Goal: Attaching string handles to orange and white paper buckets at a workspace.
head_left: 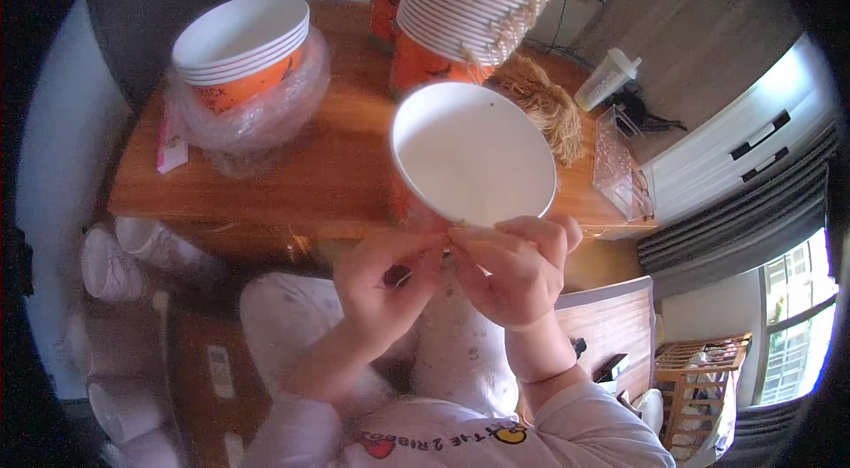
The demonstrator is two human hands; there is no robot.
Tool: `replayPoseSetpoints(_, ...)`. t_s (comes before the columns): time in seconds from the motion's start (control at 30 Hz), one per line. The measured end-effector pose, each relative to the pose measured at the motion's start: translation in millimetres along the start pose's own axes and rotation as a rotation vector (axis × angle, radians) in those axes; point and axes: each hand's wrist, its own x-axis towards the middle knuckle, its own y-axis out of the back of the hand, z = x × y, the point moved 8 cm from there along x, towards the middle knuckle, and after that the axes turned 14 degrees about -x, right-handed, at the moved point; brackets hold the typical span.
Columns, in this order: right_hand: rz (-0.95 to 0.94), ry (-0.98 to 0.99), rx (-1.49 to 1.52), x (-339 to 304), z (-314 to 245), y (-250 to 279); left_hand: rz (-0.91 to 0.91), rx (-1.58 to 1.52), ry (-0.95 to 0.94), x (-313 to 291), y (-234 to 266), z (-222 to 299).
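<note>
A paper bucket (474,154), white inside with an orange outer wall, is tilted so that its mouth faces me, in front of the stacked buckets. At its near rim my left hand (390,278) and my right hand (518,269) meet with their fingertips pinched together. Fingers of the right hand lie against the rim. Whatever is between the fingertips is too small and blurred to make out. Behind the bucket rises a tall stack of orange paper buckets (478,3) with straw-coloured twine knots (522,7) down its side. A bundle of loose twine (544,100) lies beside that stack.
On the wooden table (354,140), several nested buckets (243,47) sit in clear plastic wrap (257,136) at the left. A lidded drink cup (609,78) and a clear box (617,162) stand at the right. White rolls or bags (111,264) are at the lower left.
</note>
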Motion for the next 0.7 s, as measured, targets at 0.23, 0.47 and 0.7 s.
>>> replayPoseSetpoints(0.23,-0.032,0.008,-0.041,-0.1,-1.4,-0.7,0.008,0.086,-0.048,3.3,-0.4,5.2)
replayPoseSetpoints(0.47,-0.039,-0.039,-0.032,-0.3,0.6,-0.7,0.012,0.160,-0.116,5.5,-1.9,14.6)
replayPoseSetpoints(0.7,-0.113,-0.005,-0.023,-2.7,-2.3,-3.6,0.006,0.293,-0.293,5.1,-3.4,29.1)
